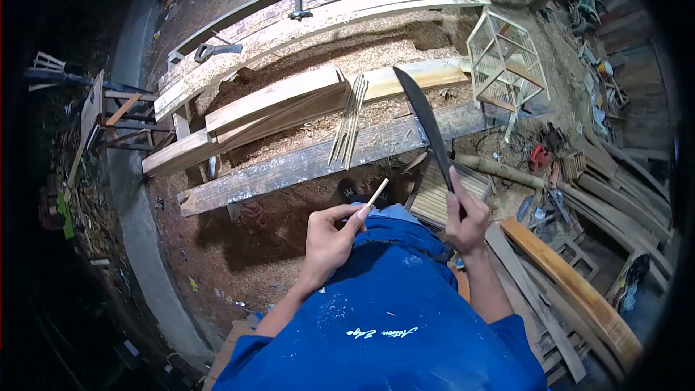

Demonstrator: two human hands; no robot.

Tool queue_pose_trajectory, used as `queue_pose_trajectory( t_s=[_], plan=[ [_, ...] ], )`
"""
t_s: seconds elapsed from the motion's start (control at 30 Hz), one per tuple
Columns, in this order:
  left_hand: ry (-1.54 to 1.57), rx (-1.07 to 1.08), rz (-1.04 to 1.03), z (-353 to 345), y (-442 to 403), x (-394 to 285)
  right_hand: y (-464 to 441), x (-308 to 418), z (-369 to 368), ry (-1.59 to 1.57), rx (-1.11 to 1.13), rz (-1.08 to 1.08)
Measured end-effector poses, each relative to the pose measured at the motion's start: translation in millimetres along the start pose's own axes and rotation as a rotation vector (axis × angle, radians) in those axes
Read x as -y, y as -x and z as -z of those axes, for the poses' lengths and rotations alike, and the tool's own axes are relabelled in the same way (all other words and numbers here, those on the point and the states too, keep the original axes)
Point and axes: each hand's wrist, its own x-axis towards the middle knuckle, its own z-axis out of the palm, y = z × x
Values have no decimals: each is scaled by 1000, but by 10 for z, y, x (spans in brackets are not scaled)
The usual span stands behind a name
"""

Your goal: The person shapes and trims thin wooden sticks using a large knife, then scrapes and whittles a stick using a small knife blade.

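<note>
Blue shirt (405, 304) below, machete (418, 105) and short stick (378, 192) in hand

We look down past the shirt's white lettering (381, 332) to our two hands at waist height. Our left hand (328, 242) pinches the short stick, thumb and fingers closed on its lower end, the free end slanting up to the right. Our right hand (467, 223) is closed about the machete's lower end; its dark blade points away from us and leans left, well apart from the stick. Beyond, several slim rods (353, 116) lie across to a weathered plank (282, 171), and a wooden cage (526, 77) stands to their right. Farther off, a handsaw (205, 52) and a hammer (298, 0) rest on a long pale board (362, 13).
</note>
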Motion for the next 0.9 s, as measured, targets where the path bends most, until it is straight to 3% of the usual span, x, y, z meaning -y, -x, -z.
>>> queue_pose_trajectory(
  t_s=[0.07, 0.13, 0.23, 0.37, 0.5, 0.67, 0.77, 0.9],
  plan=[
    [38, 39, 50, -92, -46, -15, 53, 212, 112, -52, -9, 57],
    [95, 63, 63, -182, -90, -32, 67, 397, 87, -7, 227, 215],
    [140, 45, 53, -129, -156, -37, 102, 463, -20, 71, 323, 221],
    [118, 34, -4, -138, -83, -148, 133, 443, -49, 33, 224, 192],
    [179, 55, -141, -190, -48, -114, 146, 449, 63, 63, 288, 196],
    [27, 42, -233, -120, 36, -139, 183, 404, 76, 68, 291, 308],
    [20, -41, -156, -154, 85, -157, 156, 409, 95, 191, 259, 357],
    [90, -41, -203, -175, 80, -116, 198, 410, 89, 232, 211, 370]
  ],
)
